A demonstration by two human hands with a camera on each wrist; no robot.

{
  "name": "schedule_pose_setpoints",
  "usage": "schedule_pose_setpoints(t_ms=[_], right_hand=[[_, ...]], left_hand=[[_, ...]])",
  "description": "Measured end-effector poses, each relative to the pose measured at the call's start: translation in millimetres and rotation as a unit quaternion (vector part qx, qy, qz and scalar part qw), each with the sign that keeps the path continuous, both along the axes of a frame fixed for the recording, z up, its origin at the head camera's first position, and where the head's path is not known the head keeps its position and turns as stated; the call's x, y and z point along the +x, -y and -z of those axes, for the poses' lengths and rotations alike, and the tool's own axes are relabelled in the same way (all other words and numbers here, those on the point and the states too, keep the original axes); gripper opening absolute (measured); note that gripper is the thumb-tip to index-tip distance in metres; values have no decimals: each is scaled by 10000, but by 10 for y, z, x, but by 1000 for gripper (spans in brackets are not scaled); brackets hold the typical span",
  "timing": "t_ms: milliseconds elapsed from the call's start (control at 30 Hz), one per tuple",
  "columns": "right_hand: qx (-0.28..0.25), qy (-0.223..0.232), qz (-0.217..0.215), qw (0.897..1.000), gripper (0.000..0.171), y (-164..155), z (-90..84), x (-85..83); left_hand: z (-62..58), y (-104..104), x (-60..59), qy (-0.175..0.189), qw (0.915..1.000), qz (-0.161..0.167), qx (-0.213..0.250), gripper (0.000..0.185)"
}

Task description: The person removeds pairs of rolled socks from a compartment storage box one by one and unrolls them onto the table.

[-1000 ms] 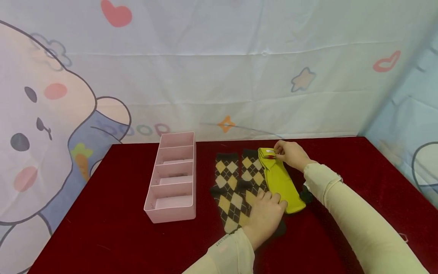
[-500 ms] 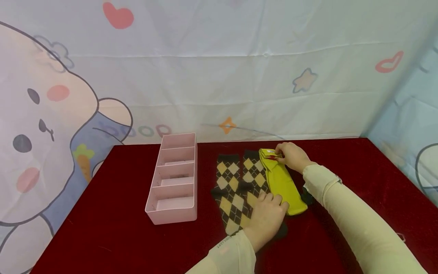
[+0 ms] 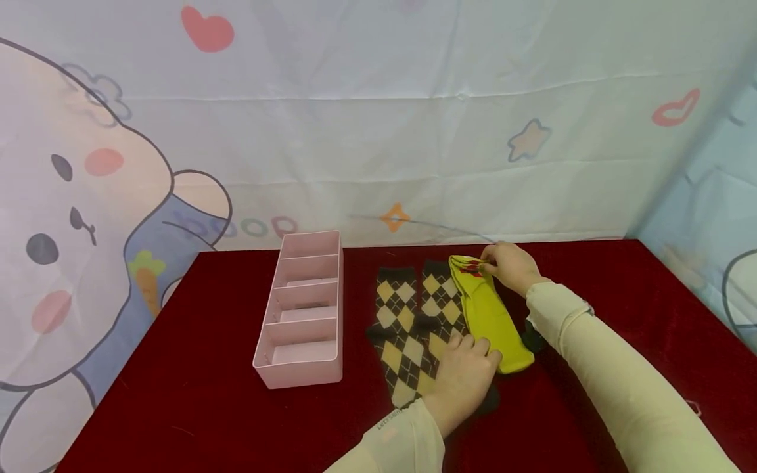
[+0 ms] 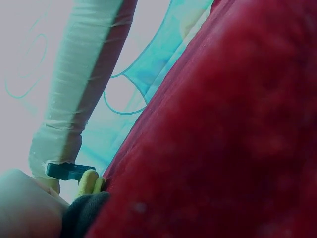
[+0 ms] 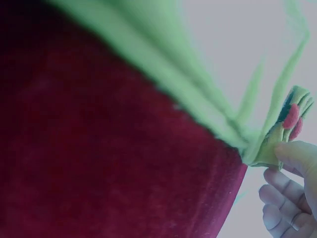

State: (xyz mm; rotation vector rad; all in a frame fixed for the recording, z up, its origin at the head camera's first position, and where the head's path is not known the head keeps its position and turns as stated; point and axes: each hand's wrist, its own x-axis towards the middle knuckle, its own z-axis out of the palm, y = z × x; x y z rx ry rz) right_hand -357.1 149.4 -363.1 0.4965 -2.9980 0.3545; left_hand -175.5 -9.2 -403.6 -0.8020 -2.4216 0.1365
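A pair of yellow-green socks (image 3: 493,328) with a red detail near the top lies slantwise on the table. My right hand (image 3: 511,266) pinches their top end at its right side. In the right wrist view, thumb and index finger grip the sock cuff (image 5: 270,152), which is raised, with red patches beside it. To the left lie dark argyle socks (image 3: 402,355) with yellow and cream diamonds. My left hand (image 3: 464,374) rests on these, fingers gently bent and fingertips right at the yellow-green socks' lower left edge. It covers part of the argyle feet.
A pink divided box (image 3: 303,371) stands left of the socks, its compartments facing up. Dark red cloth (image 3: 195,368) covers the table. A printed curtain (image 3: 367,118) hangs behind the table's far edge. A dark wrist camera (image 4: 69,171) sits on the right wrist.
The right hand has moved slightly up and right, pulling the yellow-green cuff with it. The white label at the top no longer shows, and more red does. The left hand stays put.
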Motion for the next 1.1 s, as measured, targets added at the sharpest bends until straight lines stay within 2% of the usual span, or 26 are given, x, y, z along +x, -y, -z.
schedule_pose_setpoints(t_ms=[133,433,833,1100], right_hand=[[0,-18,76,10000,22,16,-37,-33],[-394,122,175,9990,25,50,-69,-96],[-760,358,352,9958,27,30,19,-191],[-991,523,297,9933,31,35,42,-260]], left_hand=[[5,2,-6,-85,10000,4,-23,11],[27,11,-18,-321,9994,69,118,6],[46,2,-2,-352,9992,89,163,8],[42,5,-8,-325,9994,39,125,8]])
